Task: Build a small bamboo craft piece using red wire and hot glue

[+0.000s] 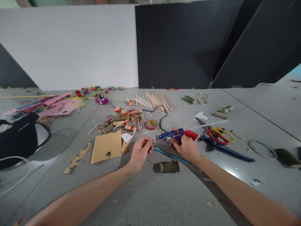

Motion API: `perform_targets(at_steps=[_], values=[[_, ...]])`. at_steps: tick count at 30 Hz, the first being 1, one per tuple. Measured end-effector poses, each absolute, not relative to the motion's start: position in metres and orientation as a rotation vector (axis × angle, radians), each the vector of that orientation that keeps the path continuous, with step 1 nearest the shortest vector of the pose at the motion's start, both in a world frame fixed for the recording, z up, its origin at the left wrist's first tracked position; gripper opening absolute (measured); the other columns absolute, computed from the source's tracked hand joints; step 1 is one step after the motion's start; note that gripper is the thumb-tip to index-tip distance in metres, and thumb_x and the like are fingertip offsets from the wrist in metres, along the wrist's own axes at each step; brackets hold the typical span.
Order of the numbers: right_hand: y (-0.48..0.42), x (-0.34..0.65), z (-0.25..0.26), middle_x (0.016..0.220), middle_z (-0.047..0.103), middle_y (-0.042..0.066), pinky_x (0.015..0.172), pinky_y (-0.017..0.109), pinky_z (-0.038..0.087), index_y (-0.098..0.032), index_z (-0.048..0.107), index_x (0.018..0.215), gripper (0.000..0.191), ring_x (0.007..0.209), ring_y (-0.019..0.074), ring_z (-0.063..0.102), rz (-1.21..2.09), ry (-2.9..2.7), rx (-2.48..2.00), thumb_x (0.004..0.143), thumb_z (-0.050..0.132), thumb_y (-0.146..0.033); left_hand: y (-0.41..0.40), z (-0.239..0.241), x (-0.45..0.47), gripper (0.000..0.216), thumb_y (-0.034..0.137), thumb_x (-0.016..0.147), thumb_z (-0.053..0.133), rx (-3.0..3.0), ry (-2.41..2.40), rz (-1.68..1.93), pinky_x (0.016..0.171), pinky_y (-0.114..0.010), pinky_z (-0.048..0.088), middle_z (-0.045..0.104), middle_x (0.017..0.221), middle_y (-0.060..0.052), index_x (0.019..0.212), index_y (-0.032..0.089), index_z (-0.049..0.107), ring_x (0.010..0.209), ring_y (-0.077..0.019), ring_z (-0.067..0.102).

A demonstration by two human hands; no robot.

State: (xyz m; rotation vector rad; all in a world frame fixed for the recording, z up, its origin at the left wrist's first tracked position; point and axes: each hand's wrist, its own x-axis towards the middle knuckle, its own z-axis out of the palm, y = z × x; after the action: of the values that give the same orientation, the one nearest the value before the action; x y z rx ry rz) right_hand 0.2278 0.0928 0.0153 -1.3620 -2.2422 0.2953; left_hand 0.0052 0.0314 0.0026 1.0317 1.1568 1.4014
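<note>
Glue gun point(171, 134), dk blue, w/ blk cord point(160, 121)

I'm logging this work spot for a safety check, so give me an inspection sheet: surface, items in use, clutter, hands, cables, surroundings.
Surface: grey floor, dotted with small scraps.
Items in use: blue glue gun, held; a blue strip and a bamboo piece lie near it.
Clutter: loose sticks, cut cardboard, tape roll, scissors, pink paper.
Right hand: gripping the glue gun.
Left hand: pinched at the nozzle; anything between the fingers is too small to tell.
Cables: black cord runs from the purple socket toward the glue gun; white cable at far left.
Surroundings: white panel and black panels stand beyond; no other people seen.
</note>
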Motion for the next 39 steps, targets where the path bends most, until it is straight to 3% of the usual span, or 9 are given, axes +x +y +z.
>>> perform_targets(at_steps=[10, 39], values=[[0.0940, 0.2297, 0.0122, 0.089, 0.073, 0.011, 0.084, 0.037, 0.054, -0.014, 0.057, 0.132, 0.040, 0.086, 0.0284, 0.072, 0.284, -2.248, -1.346, 0.096, 0.047, -0.031, 0.0307, 0.0029, 0.0045, 0.024, 0.041, 0.091, 0.063, 1.045, 1.167, 1.387, 0.056, -0.021, 0.039, 0.059, 0.066, 0.002, 0.084, 0.018, 0.061, 0.057, -0.0099, 0.049], [0.0953, 0.2307, 0.0107, 0.094, 0.074, 0.012, 0.091, 0.040, 0.053, -0.015, 0.062, 0.126, 0.037, 0.096, 0.0301, 0.071, 0.287, -2.266, -1.319, 0.097, 0.047, -0.030, 0.0306, 0.0036, 0.0046, 0.026, 0.043, 0.090, 0.063, 1.032, 1.172, 1.390, 0.056, -0.022, 0.039, 0.059, 0.065, 0.002, 0.083, 0.018, 0.061, 0.056, -0.0101, 0.050]])
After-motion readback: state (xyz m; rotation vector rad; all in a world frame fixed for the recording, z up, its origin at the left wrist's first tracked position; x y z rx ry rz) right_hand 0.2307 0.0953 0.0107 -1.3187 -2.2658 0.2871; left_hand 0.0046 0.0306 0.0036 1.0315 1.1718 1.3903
